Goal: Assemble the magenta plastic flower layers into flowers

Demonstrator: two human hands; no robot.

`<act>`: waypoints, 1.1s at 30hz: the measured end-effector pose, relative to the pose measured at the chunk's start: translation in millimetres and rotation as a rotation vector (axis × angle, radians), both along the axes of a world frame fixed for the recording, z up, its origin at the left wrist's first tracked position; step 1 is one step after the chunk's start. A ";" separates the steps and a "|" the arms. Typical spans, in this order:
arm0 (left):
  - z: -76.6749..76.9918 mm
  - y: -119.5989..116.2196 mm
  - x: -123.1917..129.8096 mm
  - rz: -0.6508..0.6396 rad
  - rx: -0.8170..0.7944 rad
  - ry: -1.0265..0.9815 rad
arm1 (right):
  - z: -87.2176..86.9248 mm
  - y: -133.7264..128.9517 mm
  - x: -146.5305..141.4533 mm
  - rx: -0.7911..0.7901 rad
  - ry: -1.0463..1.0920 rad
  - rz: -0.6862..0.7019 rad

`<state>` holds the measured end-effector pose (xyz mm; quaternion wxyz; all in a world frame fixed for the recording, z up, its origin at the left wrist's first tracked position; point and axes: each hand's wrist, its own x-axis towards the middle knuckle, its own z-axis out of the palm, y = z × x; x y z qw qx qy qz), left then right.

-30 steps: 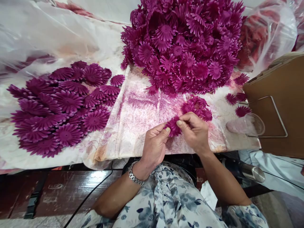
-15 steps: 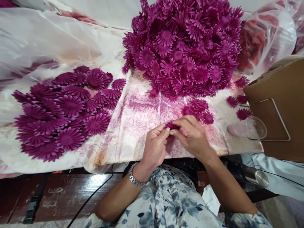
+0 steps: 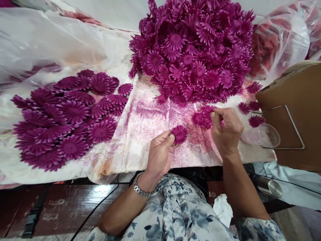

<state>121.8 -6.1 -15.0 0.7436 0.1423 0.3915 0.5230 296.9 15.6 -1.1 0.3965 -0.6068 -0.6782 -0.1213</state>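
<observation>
Between the thumb and fingers of my left hand point(image 3: 160, 150) is a small purple artificial flower head point(image 3: 180, 134), its petals spread and its face turned up. My right hand point(image 3: 227, 130) is at a small cluster of similar flower heads point(image 3: 199, 118) on the stained cloth. Its thumb and fingers are pinched at the edge of one flower head point(image 3: 208, 115) there, and the hand partly covers the cluster. A large heap of purple flower heads point(image 3: 188, 60) rises beyond both hands. Wider flat purple petal layers point(image 3: 72, 113) are piled on the left.
A clear plastic cup point(image 3: 268, 135) lies on its side by a cardboard box point(image 3: 288, 117) with a metal wire frame point(image 3: 294, 127). A few loose flower heads point(image 3: 257, 121) are near it. Plastic bags point(image 3: 286, 36) stand behind. The stained cloth point(image 3: 140, 144) covers the table.
My right hand has left the flower head that both hands were holding and moved right to the small cluster. The left hand keeps the flower head, now fully visible.
</observation>
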 end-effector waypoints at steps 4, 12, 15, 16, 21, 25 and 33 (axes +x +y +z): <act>-0.4 1.8 0.7 -0.003 0.007 -0.010 | 0.8 0.1 5.1 -0.131 -0.127 0.022; 1.2 -1.7 6.4 -0.088 0.022 -0.003 | -15.2 -19.4 -44.5 -0.235 0.126 0.419; 2.3 -2.2 5.9 -0.069 0.039 0.028 | -11.6 -17.7 -38.0 -0.236 0.220 0.389; 2.5 -1.9 5.4 -0.058 0.039 0.024 | -9.5 -15.7 -32.2 -0.220 0.254 0.352; 1.0 1.9 -0.1 -0.011 -0.001 0.004 | -1.1 1.9 13.8 -0.019 0.042 -0.059; -0.9 5.5 -1.7 0.000 0.001 0.018 | 3.2 3.5 23.6 -0.104 -0.198 -0.094; 3.4 3.6 4.8 -0.070 0.016 0.003 | -7.2 -14.5 -41.9 -0.262 0.058 0.449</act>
